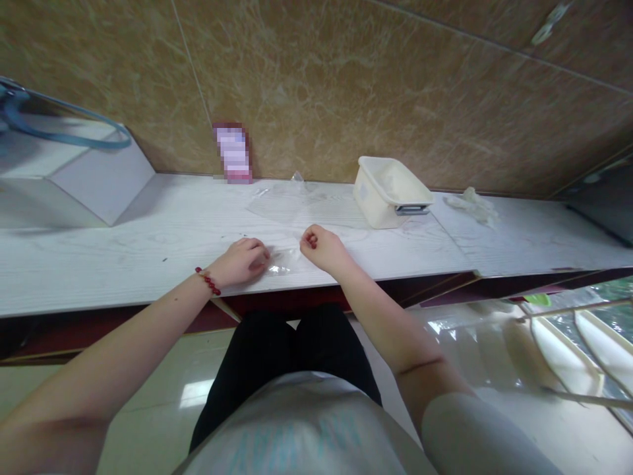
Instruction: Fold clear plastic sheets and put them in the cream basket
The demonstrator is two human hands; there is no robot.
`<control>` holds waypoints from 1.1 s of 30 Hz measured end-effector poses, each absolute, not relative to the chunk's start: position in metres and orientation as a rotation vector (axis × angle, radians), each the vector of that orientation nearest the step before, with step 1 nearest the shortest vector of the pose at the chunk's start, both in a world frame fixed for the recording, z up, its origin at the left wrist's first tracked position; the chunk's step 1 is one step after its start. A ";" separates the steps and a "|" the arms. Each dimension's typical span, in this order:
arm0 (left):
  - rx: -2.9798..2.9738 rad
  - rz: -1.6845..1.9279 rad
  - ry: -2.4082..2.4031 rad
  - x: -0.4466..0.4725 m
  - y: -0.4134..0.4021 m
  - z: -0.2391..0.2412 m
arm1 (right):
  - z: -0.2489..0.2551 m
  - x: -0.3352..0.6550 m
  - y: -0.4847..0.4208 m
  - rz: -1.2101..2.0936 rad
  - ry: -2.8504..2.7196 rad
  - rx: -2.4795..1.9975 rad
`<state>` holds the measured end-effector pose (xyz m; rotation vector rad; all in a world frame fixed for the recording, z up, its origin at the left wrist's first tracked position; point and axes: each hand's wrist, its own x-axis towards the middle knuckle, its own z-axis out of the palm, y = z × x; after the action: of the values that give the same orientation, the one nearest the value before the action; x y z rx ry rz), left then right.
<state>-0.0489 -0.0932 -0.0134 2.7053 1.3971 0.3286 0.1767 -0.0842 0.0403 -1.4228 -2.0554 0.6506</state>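
Observation:
A small clear plastic bag (283, 262) lies near the front edge of the white counter (198, 224), between my two hands. My left hand (243, 261), with a red bead bracelet (208, 282) on its wrist, has its fingers curled at the bag's left edge and appears to grip it. Just to the right of the bag, my right hand (321, 248) is closed with the fingertips tucked in. Whatever it pinches, if anything, is hidden. Behind the hands, a larger clear plastic sheet or bag (284, 200) spreads flat on the counter.
A cream plastic bin (378, 204) with a grey handle stands at the back right, beside a crumpled whitish piece (472, 206). A phone-like object (234, 153), blurred out, leans on the wall. A white box (99, 178) with a blue strap (84, 140) occupies the left.

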 end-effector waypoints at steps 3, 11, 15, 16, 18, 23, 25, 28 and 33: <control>2.651 0.355 1.395 -0.050 -0.094 -0.013 | 0.038 0.166 -0.089 0.530 -2.065 -1.345; 2.380 0.381 1.549 -0.041 -0.100 -0.009 | 0.010 0.142 -0.111 0.305 -2.010 -1.334; 2.353 0.374 1.605 -0.040 -0.101 -0.008 | -0.003 0.128 -0.116 0.267 -2.091 -1.363; 2.330 0.366 1.603 -0.040 -0.101 -0.008 | -0.005 0.125 -0.117 0.257 -2.105 -1.363; 2.259 0.376 1.591 -0.041 -0.101 -0.007 | -0.008 0.122 -0.118 0.240 -2.126 -1.363; 1.695 0.695 1.565 -0.041 -0.105 -0.002 | -0.013 0.119 -0.118 0.228 -2.180 -1.372; 1.362 0.833 1.486 -0.038 -0.108 0.001 | -0.015 0.120 -0.118 0.229 -2.196 -1.373; 1.159 0.919 1.430 -0.032 -0.113 0.005 | -0.017 0.119 -0.118 0.227 -2.225 -1.386; 1.307 0.921 1.354 -0.030 -0.119 0.002 | -0.016 0.119 -0.119 0.219 -2.229 -1.375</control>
<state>-0.0303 -0.1195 0.0018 1.3070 1.3540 0.9208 0.1190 -0.1187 -0.0161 -1.3747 -2.2291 0.2193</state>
